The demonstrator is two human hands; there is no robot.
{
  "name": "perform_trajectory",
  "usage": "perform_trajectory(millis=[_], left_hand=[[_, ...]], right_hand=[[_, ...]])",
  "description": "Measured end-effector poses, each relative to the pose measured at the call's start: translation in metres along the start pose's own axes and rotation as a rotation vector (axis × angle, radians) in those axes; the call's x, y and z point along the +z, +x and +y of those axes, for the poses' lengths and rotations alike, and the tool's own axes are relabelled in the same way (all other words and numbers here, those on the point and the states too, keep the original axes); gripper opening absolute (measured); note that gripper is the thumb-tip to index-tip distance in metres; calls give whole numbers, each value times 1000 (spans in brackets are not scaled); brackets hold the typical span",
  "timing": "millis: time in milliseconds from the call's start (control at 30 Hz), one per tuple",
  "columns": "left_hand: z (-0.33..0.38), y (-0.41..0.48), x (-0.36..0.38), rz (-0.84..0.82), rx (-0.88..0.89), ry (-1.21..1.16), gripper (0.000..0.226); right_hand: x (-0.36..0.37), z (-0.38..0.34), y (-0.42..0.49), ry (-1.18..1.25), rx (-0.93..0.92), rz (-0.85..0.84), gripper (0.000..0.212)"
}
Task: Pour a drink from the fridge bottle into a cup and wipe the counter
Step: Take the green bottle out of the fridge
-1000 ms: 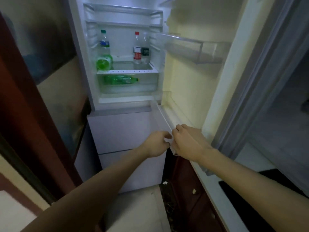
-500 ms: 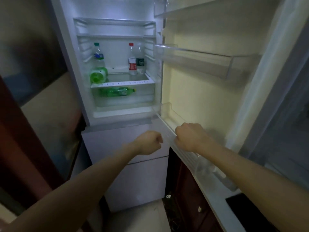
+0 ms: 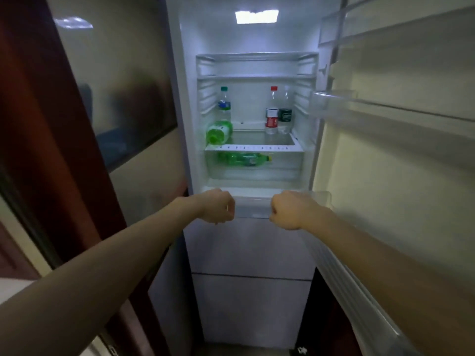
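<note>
The fridge (image 3: 254, 199) stands open in front of me, lit inside. On its shelf stand a clear bottle with a green cap (image 3: 224, 104), a red-capped bottle with a red label (image 3: 272, 111) and a dark-labelled bottle (image 3: 285, 114). A green bottle (image 3: 218, 131) lies on its side at the shelf's left. Another green bottle (image 3: 244, 159) lies in the clear drawer below. My left hand (image 3: 218, 206) and my right hand (image 3: 288, 210) are both fisted in front of the fridge's lower edge, holding nothing. No cup or cloth is in view.
The open fridge door (image 3: 401, 163) fills the right side, with clear door shelves (image 3: 336, 104). White freezer drawers (image 3: 252, 253) sit below the hands. A dark wood frame with a glass panel (image 3: 102, 98) stands on the left.
The view has swung up and to the right, centring the fridge. My right hand has come off the door's edge. Both fists now hover apart before the fridge's lower edge.
</note>
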State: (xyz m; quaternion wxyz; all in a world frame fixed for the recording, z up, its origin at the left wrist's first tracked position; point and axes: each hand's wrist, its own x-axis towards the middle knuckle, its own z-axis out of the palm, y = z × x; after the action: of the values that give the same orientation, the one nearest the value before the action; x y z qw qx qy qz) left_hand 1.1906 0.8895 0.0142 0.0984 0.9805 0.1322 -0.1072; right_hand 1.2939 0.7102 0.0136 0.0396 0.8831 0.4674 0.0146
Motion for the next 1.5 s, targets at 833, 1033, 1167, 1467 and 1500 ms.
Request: perform_trajectory(millis=[833,1033,1167,1467,1500], left_hand=[[-124,222,-99,152,-6,74,22],[-144,255,-98,149,-69,104,25],[-151,264,-95,257,-168,72,20],[-141,277,-108,512,-362,-77,27],[-140,277,-109,510,-373,-61,28]], right_hand=[[-21,30,260,-14,95,-38,36],[-20,28,326,-22,8,101,20],[-17,18,369,76,-93,246,32],[-15,13,432,-83,-311,515,53],[-12,12,436,-103,-335,505,53]])
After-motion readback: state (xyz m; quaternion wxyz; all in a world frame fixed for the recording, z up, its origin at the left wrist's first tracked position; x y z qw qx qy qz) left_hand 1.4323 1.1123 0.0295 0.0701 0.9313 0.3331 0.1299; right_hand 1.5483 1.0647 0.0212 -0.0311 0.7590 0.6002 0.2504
